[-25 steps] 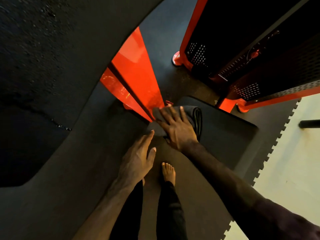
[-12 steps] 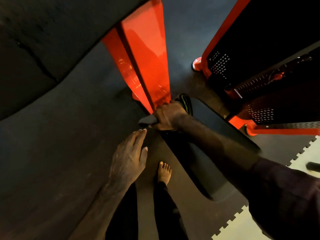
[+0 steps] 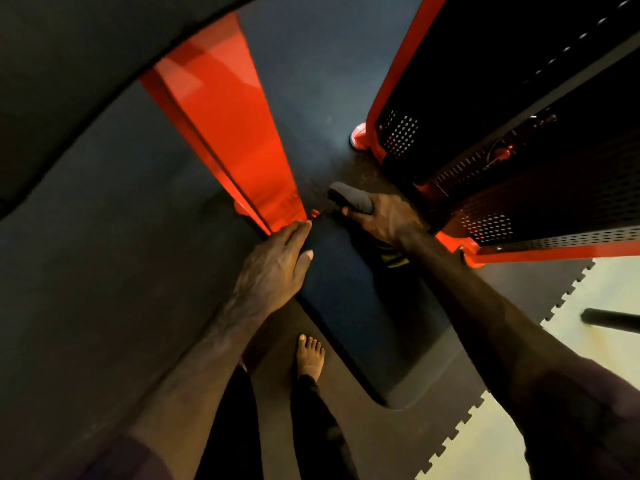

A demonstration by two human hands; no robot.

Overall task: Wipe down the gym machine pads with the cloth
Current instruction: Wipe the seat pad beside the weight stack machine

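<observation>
A dark seat pad (image 3: 349,306) lies below me, running from the red frame toward the lower right. My right hand (image 3: 384,220) grips a bunched grey cloth (image 3: 351,199) at the pad's far end. My left hand (image 3: 277,265) rests flat on the pad's left edge, fingers straight, its tips near the foot of the red post. A large dark back pad (image 3: 86,64) fills the upper left of the view.
A red steel post (image 3: 228,126) rises between the pads. A black perforated weight-stack guard with red frame (image 3: 512,140) stands at the right. Dark rubber floor tiles (image 3: 540,299) end in a jagged edge against pale floor. My bare foot (image 3: 310,356) stands beside the seat.
My right hand has carried the cloth from beside the red post out to the pad's far right end. My left hand has moved forward onto the pad's left edge.
</observation>
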